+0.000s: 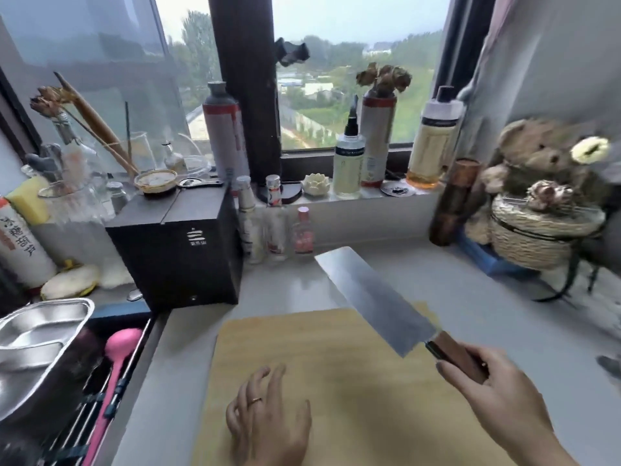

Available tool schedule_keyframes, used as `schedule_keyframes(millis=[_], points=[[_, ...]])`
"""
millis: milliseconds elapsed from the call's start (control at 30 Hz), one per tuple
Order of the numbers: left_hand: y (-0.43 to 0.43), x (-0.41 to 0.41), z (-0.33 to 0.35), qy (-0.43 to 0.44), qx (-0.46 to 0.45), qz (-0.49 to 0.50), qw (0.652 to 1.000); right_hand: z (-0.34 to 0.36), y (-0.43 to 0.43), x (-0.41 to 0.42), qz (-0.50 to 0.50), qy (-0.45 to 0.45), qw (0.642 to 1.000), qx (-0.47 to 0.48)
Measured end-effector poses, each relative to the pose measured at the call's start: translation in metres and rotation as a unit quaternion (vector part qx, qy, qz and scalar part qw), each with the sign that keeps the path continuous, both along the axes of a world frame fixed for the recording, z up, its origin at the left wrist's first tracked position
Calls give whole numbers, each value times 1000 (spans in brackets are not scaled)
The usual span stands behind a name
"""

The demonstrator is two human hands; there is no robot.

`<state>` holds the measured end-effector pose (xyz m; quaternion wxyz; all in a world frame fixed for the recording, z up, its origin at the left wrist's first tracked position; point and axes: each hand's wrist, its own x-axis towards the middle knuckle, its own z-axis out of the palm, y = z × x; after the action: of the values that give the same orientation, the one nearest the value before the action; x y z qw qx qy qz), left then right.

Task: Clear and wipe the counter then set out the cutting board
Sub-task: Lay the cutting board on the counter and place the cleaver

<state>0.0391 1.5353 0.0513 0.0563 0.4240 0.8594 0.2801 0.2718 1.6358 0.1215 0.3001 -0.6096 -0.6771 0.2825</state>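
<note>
Soft window (336,79) daylight — blurred, warped edges.

Cutting board (353,381): pale wood, matt and even-grained, on a table (470,297) of smooth grey material with a faint sheen. Cleaver (373,297): brushed metal blade with dull reflections; reddish-brown wooden handle (450,351), smooth. Surroundings: black box (178,250), matt, seemingly card; metal tray (37,334), polished and glossy; basket (534,237), rough woven straw; teddy bear (537,153), fuzzy plush.

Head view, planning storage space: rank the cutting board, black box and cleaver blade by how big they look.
1. cutting board
2. black box
3. cleaver blade, held nearer the camera than the box, so possibly exaggerated
</note>
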Motion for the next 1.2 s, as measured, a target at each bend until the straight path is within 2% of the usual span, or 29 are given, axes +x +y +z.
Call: schedule_keyframes(millis=[100,167,333,600,967,1200], points=[[3,32,0,-42,-1,-50,998,-20,-13,51,-123,-7,992,-25],[8,45,-4,-41,-22,-80,996,-30,-18,79,-185,-20,982,-38],[22,71,-6,-40,-33,-122,991,-47,-18,122,-258,-66,961,-72],[26,80,-13,-14,-33,-115,993,-68,-16,136,-264,-92,955,-96],[25,81,-9,-13,-15,-108,994,-87,-3,135,-274,-136,949,-74],[23,80,-10,3,-42,-124,991,-91,-7,132,-277,-158,946,-65]])
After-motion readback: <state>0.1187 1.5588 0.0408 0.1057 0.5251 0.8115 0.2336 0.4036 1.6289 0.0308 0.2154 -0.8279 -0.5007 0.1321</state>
